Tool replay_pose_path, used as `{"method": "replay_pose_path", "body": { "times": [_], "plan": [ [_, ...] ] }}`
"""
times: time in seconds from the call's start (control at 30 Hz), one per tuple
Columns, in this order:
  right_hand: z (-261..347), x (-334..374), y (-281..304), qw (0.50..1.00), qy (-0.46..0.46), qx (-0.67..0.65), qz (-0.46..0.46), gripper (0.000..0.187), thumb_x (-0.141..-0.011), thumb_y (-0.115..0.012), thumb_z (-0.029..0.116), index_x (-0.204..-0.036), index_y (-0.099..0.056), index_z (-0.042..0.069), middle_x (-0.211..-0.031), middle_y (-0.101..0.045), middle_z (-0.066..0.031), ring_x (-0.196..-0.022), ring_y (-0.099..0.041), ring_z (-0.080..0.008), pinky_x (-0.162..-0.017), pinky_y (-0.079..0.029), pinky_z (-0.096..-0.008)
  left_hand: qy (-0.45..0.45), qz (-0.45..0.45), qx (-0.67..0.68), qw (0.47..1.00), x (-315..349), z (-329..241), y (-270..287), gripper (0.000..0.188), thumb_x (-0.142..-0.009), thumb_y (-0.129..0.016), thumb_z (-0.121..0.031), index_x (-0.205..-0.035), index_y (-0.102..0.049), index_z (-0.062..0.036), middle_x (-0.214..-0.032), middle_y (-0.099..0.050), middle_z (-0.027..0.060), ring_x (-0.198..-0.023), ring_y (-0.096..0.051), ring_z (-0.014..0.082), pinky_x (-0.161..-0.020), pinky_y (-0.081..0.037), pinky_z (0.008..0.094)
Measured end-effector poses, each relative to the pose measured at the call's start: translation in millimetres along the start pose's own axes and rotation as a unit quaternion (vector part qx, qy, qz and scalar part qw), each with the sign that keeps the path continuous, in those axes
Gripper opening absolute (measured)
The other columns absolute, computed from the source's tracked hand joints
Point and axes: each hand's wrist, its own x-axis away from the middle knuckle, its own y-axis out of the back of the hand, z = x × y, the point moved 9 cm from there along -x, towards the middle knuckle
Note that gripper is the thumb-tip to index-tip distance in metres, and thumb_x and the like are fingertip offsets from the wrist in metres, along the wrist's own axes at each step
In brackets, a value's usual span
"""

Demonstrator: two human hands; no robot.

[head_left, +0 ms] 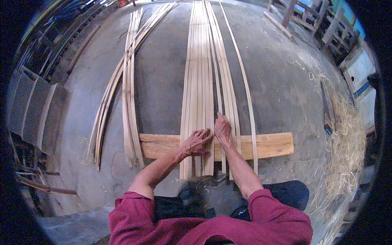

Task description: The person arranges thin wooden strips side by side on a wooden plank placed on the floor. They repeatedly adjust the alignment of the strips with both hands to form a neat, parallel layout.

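Observation:
A row of long, pale bamboo strips runs away from me across a flat wooden board. My left hand rests on the near part of this row, its fingers spread and slightly bent over the strips. Just to its right, my right hand is closed at a narrow strip, thumb and forefinger toward its edge; the exact grip is partly hidden. Beyond that hand lie a few more strips, side by side. One single strip lies apart, farther right.
Two crossing bundles of strips lie on the concrete floor at left. Grey stepped blocks stand at the left edge. Thin shavings are heaped at right. A wooden frame stands at the far right.

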Motion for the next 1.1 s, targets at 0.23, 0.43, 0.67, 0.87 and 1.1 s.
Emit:
{"method": "replay_pose_path", "body": {
  "times": [0.23,0.43,0.67,0.87,1.1],
  "plan": [
    [-21.7,4.7,-21.0,0.98,-0.079,-0.03,0.179,0.041,-0.068,-0.057,0.017,-0.104,-0.049,-0.001,-0.08,-0.053,-0.0167,-0.078,-0.055,-0.0291,-0.067,-0.046,-0.0379,0.019,-0.007,-0.027,0.999,-5.3,-5.2,2.6,0.085,-0.061,-0.062,-0.053,-0.123,-0.033,-0.0027,-0.132,-0.024,0.016,-0.114,-0.031,0.0328,-0.091,-0.026,0.0452],
    [-38.4,34.4,-33.5,0.894,-0.266,-0.351,0.075,0.016,-0.076,-0.05,0.005,-0.091,-0.053,-0.001,-0.056,-0.047,-0.0019,-0.045,-0.047,-0.0097,-0.034,-0.038,-0.0228,0.031,-0.016,-0.04,0.999,-6.8,-5.0,-1.0,0.091,-0.058,-0.064,-0.054,-0.125,-0.029,-0.0027,-0.131,-0.026,0.0139,-0.111,-0.034,0.0323,-0.086,-0.029,0.0459],
    [-44.8,20.2,-47.6,0.877,-0.258,-0.359,0.188,0.015,-0.08,-0.052,0.017,-0.08,-0.054,0.002,-0.06,-0.051,-0.0036,-0.05,-0.048,-0.0114,-0.043,-0.041,-0.0267,0.053,-0.005,-0.039,0.998,-9.0,-5.7,-2.1,0.096,-0.056,-0.066,-0.051,-0.128,-0.024,-0.0031,-0.131,-0.027,0.0147,-0.111,-0.035,0.0333,-0.085,-0.03,0.0484],
    [-43.8,-14.1,-56.0,0.967,-0.078,-0.11,0.216,0.03,-0.078,-0.056,0.024,-0.097,-0.056,0.002,-0.075,-0.06,-0.0097,-0.068,-0.054,-0.0139,-0.062,-0.043,-0.0299,0.092,0.037,-0.013,0.995,-14.0,4.3,-1.5,0.099,-0.055,-0.067,-0.046,-0.127,-0.022,0.0042,-0.133,-0.022,0.0176,-0.113,-0.034,0.0339,-0.087,-0.029,0.0449],
    [-63.5,7.6,-50.9,0.96,-0.19,-0.119,0.168,0.028,-0.074,-0.062,0.023,-0.088,-0.06,-0.001,-0.07,-0.061,-0.0103,-0.061,-0.054,-0.0142,-0.055,-0.043,-0.0306,0.046,0.015,0.013,0.999,-12.3,7.3,-2.9,0.098,-0.053,-0.07,-0.042,-0.124,-0.024,0.0066,-0.131,-0.024,0.0192,-0.113,-0.033,0.0362,-0.089,-0.028,0.0461]
  ]
}}
